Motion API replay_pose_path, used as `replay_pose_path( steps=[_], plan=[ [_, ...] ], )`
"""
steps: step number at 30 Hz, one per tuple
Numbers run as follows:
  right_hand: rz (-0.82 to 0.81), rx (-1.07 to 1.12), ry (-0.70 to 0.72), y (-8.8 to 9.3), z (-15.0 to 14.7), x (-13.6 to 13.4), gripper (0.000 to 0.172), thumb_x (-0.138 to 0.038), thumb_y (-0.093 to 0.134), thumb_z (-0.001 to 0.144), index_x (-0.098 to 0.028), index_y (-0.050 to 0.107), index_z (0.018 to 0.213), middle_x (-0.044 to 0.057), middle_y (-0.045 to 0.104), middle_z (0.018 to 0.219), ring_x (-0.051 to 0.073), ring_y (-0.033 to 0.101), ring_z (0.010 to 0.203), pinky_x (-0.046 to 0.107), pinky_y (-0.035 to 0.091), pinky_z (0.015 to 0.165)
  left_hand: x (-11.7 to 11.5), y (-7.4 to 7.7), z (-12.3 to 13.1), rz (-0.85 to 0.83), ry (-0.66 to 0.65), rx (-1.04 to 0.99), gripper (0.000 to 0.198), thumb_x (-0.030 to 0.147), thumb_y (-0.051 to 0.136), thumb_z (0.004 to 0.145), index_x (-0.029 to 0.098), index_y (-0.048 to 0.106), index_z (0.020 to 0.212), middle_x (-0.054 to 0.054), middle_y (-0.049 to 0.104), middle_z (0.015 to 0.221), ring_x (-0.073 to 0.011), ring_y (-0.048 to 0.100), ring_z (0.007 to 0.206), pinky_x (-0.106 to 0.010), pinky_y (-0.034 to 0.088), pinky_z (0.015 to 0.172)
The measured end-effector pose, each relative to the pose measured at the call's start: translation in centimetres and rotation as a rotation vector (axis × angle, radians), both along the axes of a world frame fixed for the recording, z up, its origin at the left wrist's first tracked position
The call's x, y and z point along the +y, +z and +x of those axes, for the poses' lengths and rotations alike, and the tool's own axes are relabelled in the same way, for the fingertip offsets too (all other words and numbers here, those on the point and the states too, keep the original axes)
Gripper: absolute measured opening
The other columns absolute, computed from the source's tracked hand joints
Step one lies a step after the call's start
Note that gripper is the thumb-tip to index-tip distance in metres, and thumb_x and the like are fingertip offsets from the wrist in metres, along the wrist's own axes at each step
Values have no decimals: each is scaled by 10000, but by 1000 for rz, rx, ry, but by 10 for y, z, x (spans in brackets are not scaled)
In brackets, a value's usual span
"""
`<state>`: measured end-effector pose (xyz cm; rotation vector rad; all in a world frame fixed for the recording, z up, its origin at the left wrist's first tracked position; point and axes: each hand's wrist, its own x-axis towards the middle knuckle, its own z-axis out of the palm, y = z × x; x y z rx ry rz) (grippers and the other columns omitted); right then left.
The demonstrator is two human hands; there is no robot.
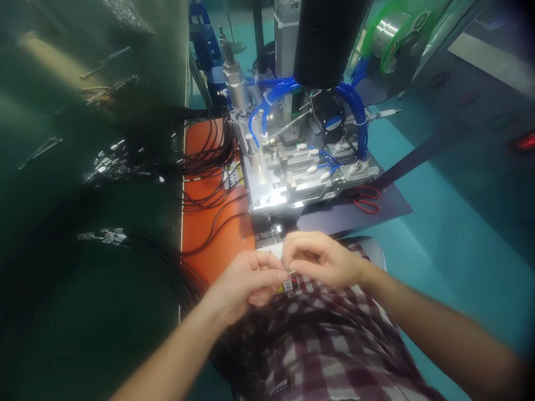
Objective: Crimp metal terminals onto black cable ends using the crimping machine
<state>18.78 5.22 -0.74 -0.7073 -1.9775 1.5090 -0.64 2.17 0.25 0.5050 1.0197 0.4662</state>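
Observation:
My left hand (246, 281) and my right hand (324, 260) meet above my lap, just in front of the machine (292, 167). Both are closed in a pinch, fingertips almost touching. Between them shows a thin, pale wire end (291, 272), with a bit of red close by; its exact kind is too small to make out. Fingers hide most of it. Black cables (192, 289) run from the left toward my lap, beneath my left forearm.
On the dark green table (104, 317) lie cable bundles with shiny metal connectors (111, 236). An orange board (225, 234) carries more black cables. Blue air hoses (280, 86) loop over the machine, and a green-rimmed solder wire spool (390, 33) hangs at upper right.

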Motion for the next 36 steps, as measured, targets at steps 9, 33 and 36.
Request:
replay_pose_path(
  steps=[9, 33, 36],
  plan=[
    [143, -41, 26, 11, -1, 13, 113, -128, 532, 879, -173, 634, 858, 20, 610, 809, 125, 537, 704, 246, 449, 654, -4, 3, 5, 128, 94, 75, 277, 296, 818, 606, 135, 600, 663, 93, 376, 435, 2, 226, 370, -175, 109, 394],
    [-657, 173, -533, 1, -29, -31, 159, -287, 705, 761, -145, 643, 726, -80, 468, 493, 38, 339, 395, 175, 272, 373, -9, 6, 12, 224, 331, 180, 285, 346, 786, 656, 151, 585, 708, 102, 344, 429, -21, 204, 411, -201, 125, 434],
    [-678, 198, -536, 1, -29, -31, 143, -267, 711, 764, -147, 650, 713, -89, 445, 457, 35, 330, 389, 173, 257, 373, -9, 5, 12, 232, 326, 174, 269, 342, 773, 681, 153, 584, 718, 104, 338, 424, -24, 207, 413, -206, 131, 443]
  ],
)
